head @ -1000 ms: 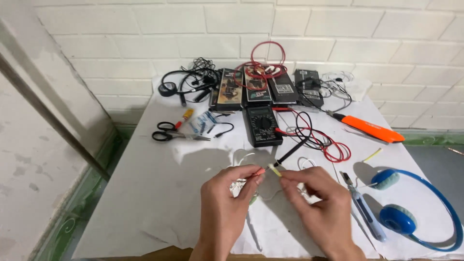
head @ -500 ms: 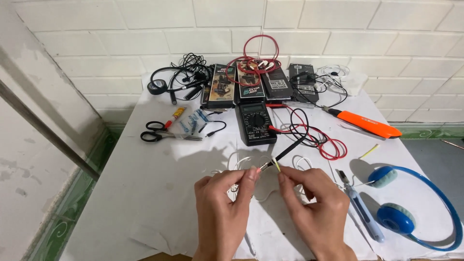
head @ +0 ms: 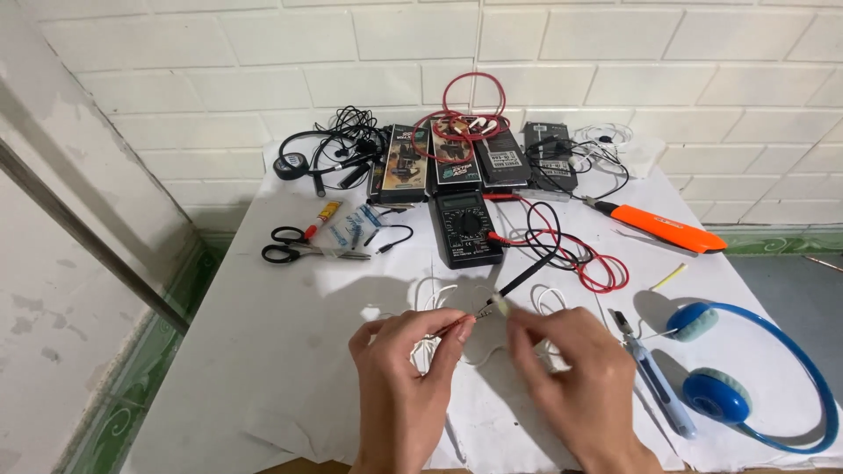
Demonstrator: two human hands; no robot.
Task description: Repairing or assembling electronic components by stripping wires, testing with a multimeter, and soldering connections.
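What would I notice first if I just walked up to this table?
Probably the two hands in the middle near the front: the left hand and right hand pinch thin probes tip to tip over a white wire. Next, the bright blue headphones at the right edge, and the black multimeter with red and black leads behind the hands.

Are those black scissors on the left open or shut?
Shut: the scissors lie flat on the white table, blades together, pointing right.
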